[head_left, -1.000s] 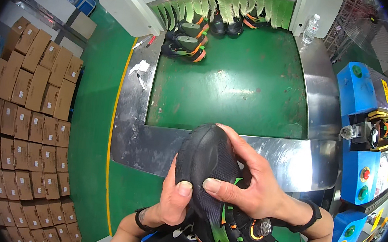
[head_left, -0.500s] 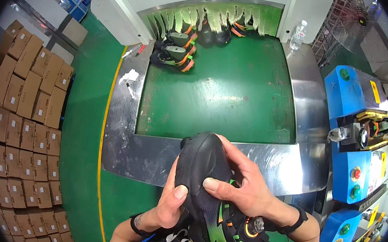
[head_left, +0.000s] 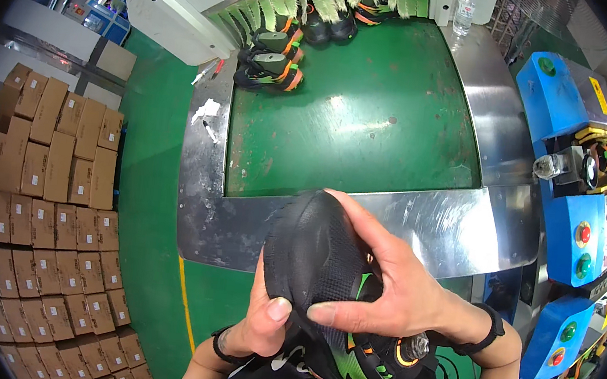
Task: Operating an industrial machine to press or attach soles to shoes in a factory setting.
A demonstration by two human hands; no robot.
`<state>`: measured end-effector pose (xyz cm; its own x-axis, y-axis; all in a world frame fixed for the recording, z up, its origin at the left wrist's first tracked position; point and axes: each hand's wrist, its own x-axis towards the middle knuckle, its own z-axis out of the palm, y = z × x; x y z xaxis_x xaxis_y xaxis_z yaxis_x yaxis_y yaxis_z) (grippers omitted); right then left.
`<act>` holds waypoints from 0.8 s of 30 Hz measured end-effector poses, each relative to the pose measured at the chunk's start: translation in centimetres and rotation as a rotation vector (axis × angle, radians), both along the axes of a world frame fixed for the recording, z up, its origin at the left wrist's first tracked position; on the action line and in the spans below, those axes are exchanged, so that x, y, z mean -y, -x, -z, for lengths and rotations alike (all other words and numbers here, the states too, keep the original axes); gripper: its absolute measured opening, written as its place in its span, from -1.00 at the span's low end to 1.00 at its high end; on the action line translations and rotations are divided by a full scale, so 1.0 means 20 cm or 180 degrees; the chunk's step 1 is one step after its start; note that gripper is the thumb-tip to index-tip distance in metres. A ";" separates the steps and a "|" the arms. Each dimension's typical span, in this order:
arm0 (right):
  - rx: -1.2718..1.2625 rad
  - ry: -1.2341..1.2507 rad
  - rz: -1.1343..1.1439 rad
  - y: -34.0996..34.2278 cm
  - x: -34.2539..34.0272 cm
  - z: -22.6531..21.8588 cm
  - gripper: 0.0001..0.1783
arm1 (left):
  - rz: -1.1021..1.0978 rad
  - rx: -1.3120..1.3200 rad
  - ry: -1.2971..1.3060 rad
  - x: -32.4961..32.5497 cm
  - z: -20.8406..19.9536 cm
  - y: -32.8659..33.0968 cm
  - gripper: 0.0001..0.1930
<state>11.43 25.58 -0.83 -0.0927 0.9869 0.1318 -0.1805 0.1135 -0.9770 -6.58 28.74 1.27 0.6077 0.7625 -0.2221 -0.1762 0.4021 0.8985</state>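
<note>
A worker's left hand [head_left: 265, 322] and right hand [head_left: 388, 298] both grip a black mesh shoe [head_left: 318, 265] held close to the chest, above the near steel edge of the conveyor [head_left: 370, 122]; more shoes [head_left: 272, 64] wait at its far end, seemingly unhandled.

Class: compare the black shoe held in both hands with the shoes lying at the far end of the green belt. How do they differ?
The held shoe is gripped by the left hand and right hand, toe pointing away; the belt shoes lie untouched on their sides. The held shoe fills the near view; the belt shoes look small, far off. Both are black with orange and green trim.
</note>
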 end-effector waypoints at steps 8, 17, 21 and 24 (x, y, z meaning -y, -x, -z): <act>0.0177 0.0127 -0.0063 -0.02 0.02 -0.02 0.08 | 0.0060 -0.0188 0.0141 -0.02 -0.05 -0.04 0.00; 0.0166 0.0164 -0.0088 -0.03 -0.01 -0.02 0.09 | -0.0005 -0.0233 0.0118 -0.02 -0.02 -0.03 0.00; 0.0193 0.0158 -0.0118 -0.03 -0.03 -0.01 0.09 | -0.0087 -0.0275 0.0044 -0.03 -0.02 -0.04 -0.02; 0.0175 0.0007 0.0015 -0.04 -0.04 0.00 0.03 | -0.0164 -0.0257 -0.0045 -0.05 0.00 -0.06 -0.05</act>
<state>12.16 26.32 -0.91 -0.0951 0.9876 0.1245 -0.1261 0.1121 -0.9857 -5.47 29.65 1.30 0.5481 0.7957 -0.2579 -0.1231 0.3817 0.9161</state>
